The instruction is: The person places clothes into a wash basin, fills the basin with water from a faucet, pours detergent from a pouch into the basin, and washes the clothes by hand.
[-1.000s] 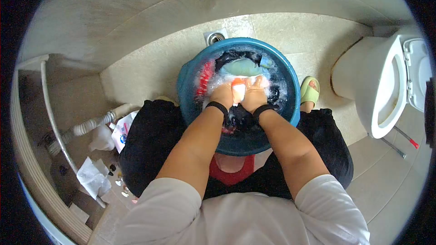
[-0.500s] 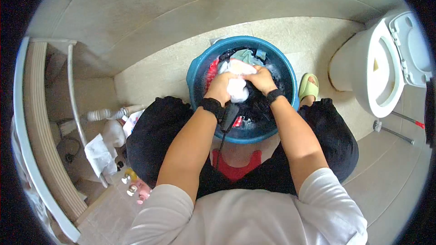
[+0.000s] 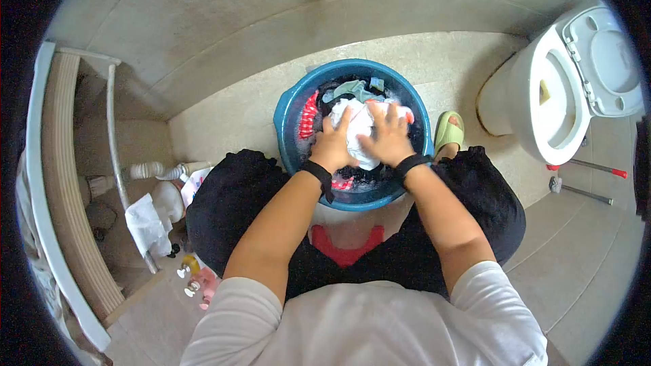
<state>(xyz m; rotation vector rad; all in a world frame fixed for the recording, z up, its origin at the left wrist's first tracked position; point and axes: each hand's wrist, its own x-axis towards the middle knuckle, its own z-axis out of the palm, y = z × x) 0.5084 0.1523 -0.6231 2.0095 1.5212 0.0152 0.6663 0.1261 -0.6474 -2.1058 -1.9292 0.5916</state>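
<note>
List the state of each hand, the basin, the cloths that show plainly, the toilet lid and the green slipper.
Left hand: open, spread over the white cloth's side
Right hand: open, spread over the same cloth
White cloth: bunched, not folded
Blue basin: upright, with cloths inside
Red-and-white cloth: crumpled, in the basin
Pale green cloth: crumpled, in the basin
Toilet lid: raised
Green slipper: being worn

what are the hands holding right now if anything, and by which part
Nothing appears gripped: the left hand and right hand are spread open over the white cloth, closed on no visible part of it.
</note>
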